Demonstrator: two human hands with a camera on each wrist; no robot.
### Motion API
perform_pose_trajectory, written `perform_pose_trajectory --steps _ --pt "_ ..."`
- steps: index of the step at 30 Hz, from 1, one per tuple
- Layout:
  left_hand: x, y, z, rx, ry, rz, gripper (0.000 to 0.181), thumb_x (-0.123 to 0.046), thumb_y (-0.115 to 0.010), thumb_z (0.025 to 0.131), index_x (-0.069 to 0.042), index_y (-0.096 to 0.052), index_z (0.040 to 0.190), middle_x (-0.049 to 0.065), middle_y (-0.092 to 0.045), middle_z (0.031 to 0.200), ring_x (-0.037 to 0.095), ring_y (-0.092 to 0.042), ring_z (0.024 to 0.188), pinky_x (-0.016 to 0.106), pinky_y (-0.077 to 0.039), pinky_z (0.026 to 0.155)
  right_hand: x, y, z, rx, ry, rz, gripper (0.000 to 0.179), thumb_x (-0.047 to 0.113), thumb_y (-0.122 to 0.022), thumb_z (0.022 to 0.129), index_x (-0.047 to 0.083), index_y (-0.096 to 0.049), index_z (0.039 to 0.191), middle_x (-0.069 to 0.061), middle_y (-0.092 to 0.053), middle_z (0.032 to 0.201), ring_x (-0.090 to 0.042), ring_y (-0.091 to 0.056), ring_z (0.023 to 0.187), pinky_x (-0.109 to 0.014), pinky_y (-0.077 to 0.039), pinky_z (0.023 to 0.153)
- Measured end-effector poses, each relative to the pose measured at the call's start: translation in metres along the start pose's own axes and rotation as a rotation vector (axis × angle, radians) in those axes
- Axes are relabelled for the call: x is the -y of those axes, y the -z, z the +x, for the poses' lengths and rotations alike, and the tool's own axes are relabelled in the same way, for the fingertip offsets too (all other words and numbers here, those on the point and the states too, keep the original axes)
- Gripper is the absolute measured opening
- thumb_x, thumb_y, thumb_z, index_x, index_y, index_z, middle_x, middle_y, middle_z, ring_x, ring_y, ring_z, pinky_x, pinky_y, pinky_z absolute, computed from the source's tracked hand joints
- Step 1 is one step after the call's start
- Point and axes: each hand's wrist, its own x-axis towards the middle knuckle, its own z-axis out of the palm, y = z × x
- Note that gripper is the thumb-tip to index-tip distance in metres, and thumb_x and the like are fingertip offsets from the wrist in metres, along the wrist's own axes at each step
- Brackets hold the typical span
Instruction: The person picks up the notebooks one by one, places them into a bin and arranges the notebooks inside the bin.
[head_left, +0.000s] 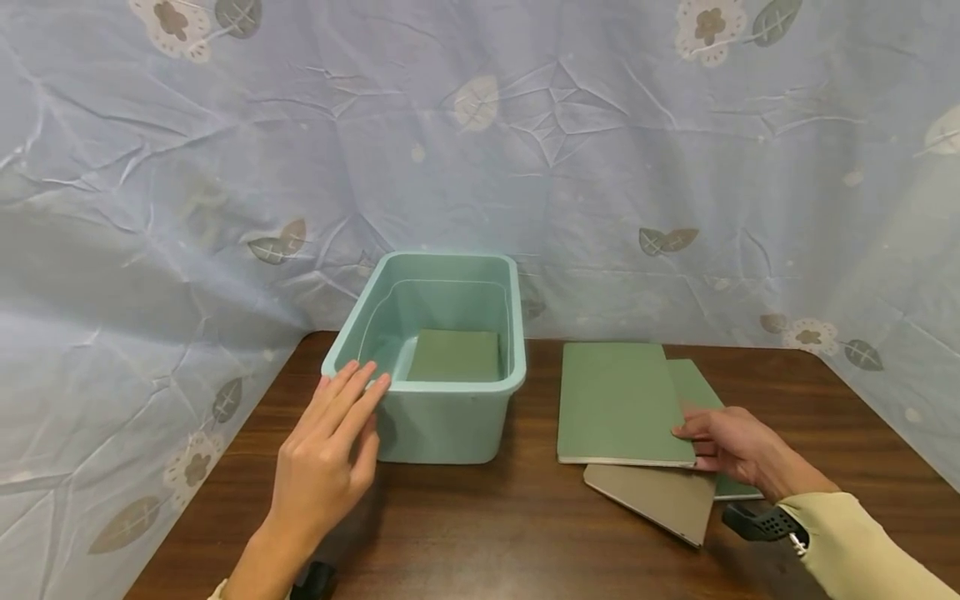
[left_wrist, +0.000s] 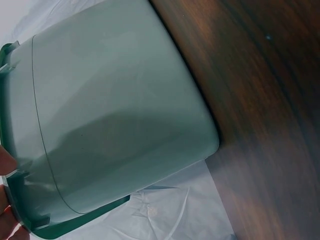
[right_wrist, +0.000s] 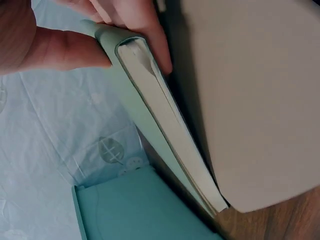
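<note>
My right hand (head_left: pixel 731 442) pinches a green notebook (head_left: pixel 618 400) at its right edge, thumb on the cover and fingers underneath. In the right wrist view the notebook's cream page edges (right_wrist: pixel 155 105) face the camera. A beige notebook (head_left: pixel 660 496) lies under it on the table, and another green notebook (head_left: pixel 693 383) shows beyond its right side. My left hand (head_left: pixel 322 454) is at the near left corner of a pale teal plastic bin (head_left: pixel 442 425), its straight fingers at the rim. Inside the bin lies a green notebook (head_left: pixel 455 354).
The bin stands toward the back of a dark brown wooden table (head_left: pixel 480 533). A pale floral cloth (head_left: pixel 450 150) hangs behind the table and along its sides. A black wrist strap (head_left: pixel 761 523) is on my right wrist.
</note>
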Motion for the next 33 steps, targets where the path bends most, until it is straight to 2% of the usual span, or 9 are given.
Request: perform_pose_trajectory --steps 3,8,11,17,21,24,26,30,33 --pt "0.000 -0.001 0.001 -0.005 0.000 -0.002 0.038 -0.011 -0.047 0.094 -0.004 -0.068 0.125 0.015 -0.067 0.128 0.036 -0.062 0.120 0.041 -0.038 0.118 0.000 0.001 -0.001 0.028 0.006 0.035 0.076 0.007 -0.061 0.093 -0.003 -0.017 0.154 0.012 -0.038 0.061 -0.004 -0.030 0.053 -0.019 -0.050 0.050" --pt "0.000 -0.001 0.001 -0.004 0.000 -0.004 0.038 -0.011 -0.047 0.094 -0.003 -0.068 0.125 0.015 -0.067 0.128 0.036 -0.062 0.120 0.042 -0.039 0.118 -0.001 0.000 -0.002 0.054 0.034 0.077 0.087 0.008 -0.062 0.093 -0.004 -0.004 0.157 0.005 -0.065 0.097 -0.004 -0.061 0.070 -0.021 -0.059 0.058" --pt "0.000 -0.001 0.000 0.001 0.006 -0.008 0.038 -0.011 -0.047 0.093 -0.004 -0.068 0.125 0.015 -0.067 0.128 0.036 -0.062 0.121 0.044 -0.040 0.116 0.001 -0.002 -0.003 0.079 0.063 0.120 0.087 0.007 -0.059 0.094 -0.004 0.001 0.156 -0.010 -0.056 0.127 -0.005 -0.063 0.071 -0.024 -0.061 0.064" --pt "0.001 0.000 -0.002 0.015 0.017 -0.021 0.040 -0.011 -0.048 0.092 -0.004 -0.068 0.126 0.015 -0.067 0.129 0.035 -0.062 0.122 0.046 -0.041 0.115 0.009 -0.013 -0.008 0.115 0.134 0.214 0.086 0.003 -0.049 0.097 -0.003 0.015 0.154 -0.030 -0.002 0.158 -0.002 -0.041 0.051 -0.053 -0.055 0.096" --pt "0.001 0.000 -0.002 0.018 0.015 -0.025 0.041 -0.010 -0.047 0.090 -0.004 -0.067 0.126 0.015 -0.066 0.129 0.035 -0.062 0.121 0.046 -0.041 0.115 0.019 -0.019 -0.014 0.104 0.192 0.228 0.087 0.003 -0.051 0.097 -0.001 0.014 0.155 -0.022 -0.036 0.142 -0.001 -0.048 0.051 -0.059 -0.053 0.096" --pt "0.001 0.000 -0.002 0.017 0.017 -0.024 0.042 -0.009 -0.047 0.089 -0.004 -0.068 0.126 0.015 -0.066 0.129 0.035 -0.062 0.120 0.046 -0.041 0.115 0.029 -0.023 -0.018 0.089 0.223 0.225 0.087 0.002 -0.051 0.096 0.001 0.012 0.156 -0.016 -0.044 0.129 -0.006 -0.065 0.068 -0.058 -0.056 0.092" --pt "0.000 0.000 -0.002 0.017 0.018 -0.027 0.042 -0.009 -0.047 0.089 -0.004 -0.068 0.126 0.015 -0.067 0.129 0.036 -0.062 0.121 0.046 -0.041 0.115 0.036 -0.026 -0.020 0.089 0.229 0.227 0.085 0.001 -0.048 0.097 0.001 0.013 0.156 -0.027 -0.031 0.145 -0.011 -0.070 0.080 -0.057 -0.056 0.093" --pt "0.000 0.000 -0.003 0.023 0.020 -0.026 0.042 -0.010 -0.047 0.089 -0.004 -0.068 0.126 0.015 -0.067 0.129 0.035 -0.062 0.121 0.046 -0.041 0.115 0.049 -0.030 -0.024 0.071 0.222 0.211 0.081 0.001 -0.046 0.097 0.002 0.009 0.157 -0.026 0.010 0.161 -0.005 -0.056 0.067 -0.048 -0.058 0.093" --pt "0.000 0.000 -0.003 0.030 0.022 -0.027 0.042 -0.010 -0.047 0.090 -0.004 -0.067 0.126 0.015 -0.066 0.130 0.035 -0.061 0.121 0.046 -0.041 0.115 0.059 -0.031 -0.027 0.032 0.225 0.199 0.080 0.003 -0.047 0.097 0.003 0.004 0.158 -0.023 0.009 0.162 -0.005 -0.040 0.057 -0.035 -0.060 0.085"
